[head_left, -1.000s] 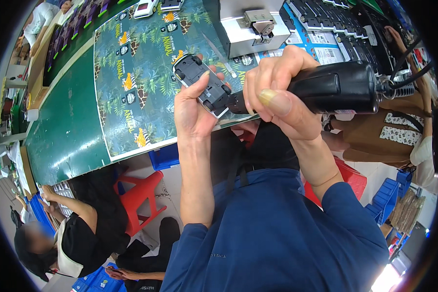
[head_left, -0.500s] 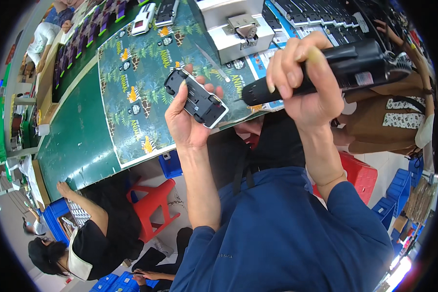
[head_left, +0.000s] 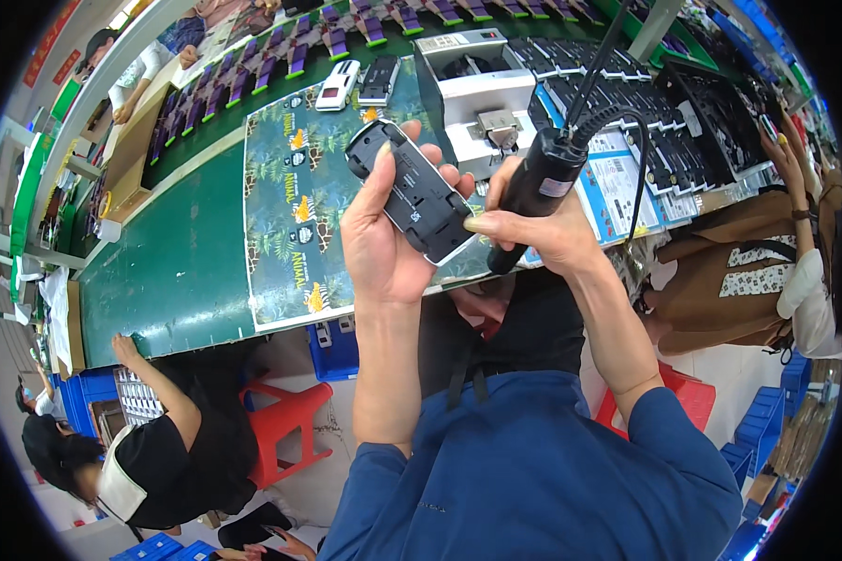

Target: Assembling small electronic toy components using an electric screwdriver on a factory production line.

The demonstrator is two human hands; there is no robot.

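Note:
In my left hand (head_left: 388, 257) lies a toy car (head_left: 413, 192), turned over so its black underside faces up and its white body shows along the edge. The thumb presses on the underside and the fingers wrap round the far side. My right hand (head_left: 566, 234) grips a black electric screwdriver (head_left: 544, 178), its cord end up and its nose pointing down beside the car. The right thumb and fingertips are close to the car's near right end; whether they touch it I cannot tell. The screwdriver's bit cannot be made out.
A white metal device (head_left: 482, 93) with a clamp-like fixture stands beyond my hands. Left of it are a white toy car (head_left: 337, 86) and an upturned one (head_left: 380, 82). Rows of car bases (head_left: 589, 98) lie at back right. A person (head_left: 168, 449) sits left by a red stool (head_left: 290, 432).
My right hand has swung the screwdriver from nearly level to steeply upright and moved closer to the car. The view has shifted, showing more of the bench's far side.

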